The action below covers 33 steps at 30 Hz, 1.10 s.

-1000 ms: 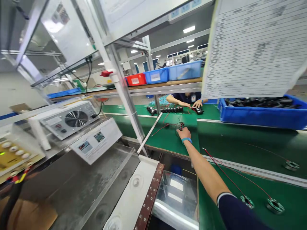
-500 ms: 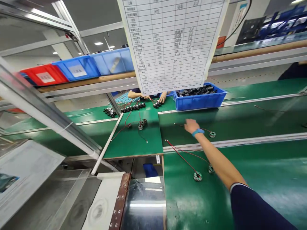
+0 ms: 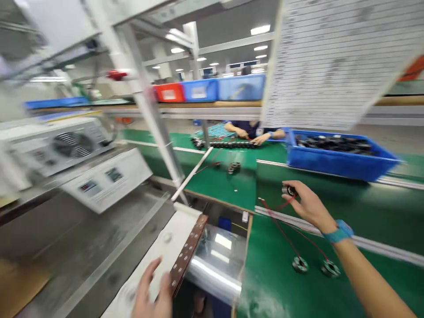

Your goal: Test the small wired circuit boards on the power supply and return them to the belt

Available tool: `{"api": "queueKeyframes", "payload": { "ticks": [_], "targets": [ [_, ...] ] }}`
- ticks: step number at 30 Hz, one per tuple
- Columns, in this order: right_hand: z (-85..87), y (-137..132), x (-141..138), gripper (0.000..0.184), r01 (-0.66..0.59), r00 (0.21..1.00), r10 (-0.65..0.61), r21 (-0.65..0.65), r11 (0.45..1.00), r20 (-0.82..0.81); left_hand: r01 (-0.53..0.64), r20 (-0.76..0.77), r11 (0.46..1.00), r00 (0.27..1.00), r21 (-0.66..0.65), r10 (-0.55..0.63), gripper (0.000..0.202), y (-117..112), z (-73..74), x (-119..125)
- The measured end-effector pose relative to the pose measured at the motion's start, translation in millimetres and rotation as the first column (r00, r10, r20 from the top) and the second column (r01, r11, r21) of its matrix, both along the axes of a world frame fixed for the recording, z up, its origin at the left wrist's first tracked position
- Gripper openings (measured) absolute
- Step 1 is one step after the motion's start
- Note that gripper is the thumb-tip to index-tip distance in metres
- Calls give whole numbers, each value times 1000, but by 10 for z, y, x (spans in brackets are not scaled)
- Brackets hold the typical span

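My right hand (image 3: 306, 204), with a blue wristband, hangs over the green belt (image 3: 331, 207) and pinches a small round coil part (image 3: 289, 191) with red wires trailing down from it. Two similar round coil parts (image 3: 300, 264) lie on the green mat nearer to me, their red wires running up toward the held one. My left hand (image 3: 152, 293) sits at the bottom edge, fingers spread and resting on a white plate (image 3: 159, 256) beside a brown strip with rivets (image 3: 187, 254). It holds nothing.
A blue bin (image 3: 338, 157) of dark parts stands on the far belt. Across it another person's hands (image 3: 253, 136) work on a row of black parts. A hanging paper chart (image 3: 327, 62) blocks the upper right. A fan unit (image 3: 62, 145) and metal frame post (image 3: 152, 115) stand left.
My right hand has picked a wired coil part off the belt and drawn it back toward me. My left hand has come into view. The camera has swung left.
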State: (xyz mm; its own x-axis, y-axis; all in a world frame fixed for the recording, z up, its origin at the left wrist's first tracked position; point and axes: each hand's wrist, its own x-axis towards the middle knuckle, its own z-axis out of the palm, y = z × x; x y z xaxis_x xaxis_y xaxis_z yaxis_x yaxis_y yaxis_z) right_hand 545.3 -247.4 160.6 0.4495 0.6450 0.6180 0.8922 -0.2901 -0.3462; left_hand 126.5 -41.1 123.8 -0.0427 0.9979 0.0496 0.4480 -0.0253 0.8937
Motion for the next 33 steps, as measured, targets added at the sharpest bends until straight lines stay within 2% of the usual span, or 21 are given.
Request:
{"api": "queueKeyframes", "payload": {
  "ticks": [1, 2, 3, 5, 6, 7, 9, 12, 15, 17, 19, 21, 23, 26, 33],
  "targets": [
    [178, 236, -269, 38, -152, 988, 152, 2, 988, 0, 130, 47, 990, 990, 52, -132, 38, -129, 115, 32],
    [326, 482, -549, 37, -307, 952, 307, -7, 952, -9, 221, 93, 966, 968, 135, -234, 47, -242, 220, 85],
    [431, 741, -833, 36, -457, 890, 456, -22, 889, -27, 302, 124, 936, 937, 183, -327, 55, -331, 306, 146],
    [482, 1293, -1404, 34, -701, 713, 696, -54, 711, -85, 395, 200, 901, 882, 179, -426, 67, -432, 386, 236],
    [418, 1582, -1690, 33, -786, 618, 777, -63, 615, -119, 428, 270, 895, 853, 128, -447, 66, -457, 370, 241],
    [298, 1873, -1975, 32, -847, 532, 833, -68, 528, -155, 452, 359, 891, 824, 48, -438, 59, -477, 317, 213],
    [-79, 2424, -2535, 31, -915, 403, 888, -73, 397, -223, 474, 554, 868, 766, -147, -325, 51, -524, 115, 64],
    [-777, 3064, -3302, 32, -936, 348, 882, -166, 310, -318, 418, 714, 831, 699, -367, -36, 60, -648, -309, -321],
    [-1335, 3386, -3897, 35, -941, 302, 876, -265, 211, -375, 354, 751, 804, 640, -477, 164, 64, -818, -682, -758],
    [-1563, 3456, -4153, 37, -937, 270, 883, -314, 150, -384, 368, 770, 771, 592, -520, 236, 62, -935, -848, -1010],
    [-1698, 3469, -4286, 39, -925, 256, 890, -362, 113, -377, 404, 789, 743, 554, -534, 265, 61, -1033, -945, -1192],
    [-1779, 3468, -4322, 41, -912, 273, 888, -394, 115, -371, 452, 802, 716, 539, -532, 256, 60, -1096, -983, -1293],
    [-1831, 3473, -4308, 42, -902, 302, 876, -410, 134, -377, 484, 801, 689, 549, -539, 241, 59, -1117, -963, -1318],
    [-1875, 3492, -4280, 42, -889, 341, 855, -431, 158, -390, 482, 778, 670, 581, -565, 238, 58, -1064, -827, -1269],
    [-1901, 3509, -4305, 22, -851, 389, 837, -499, 166, -386, 332, 762, 820, 622, -467, 181, 50, -620, -324, -1206]
  ]
}}
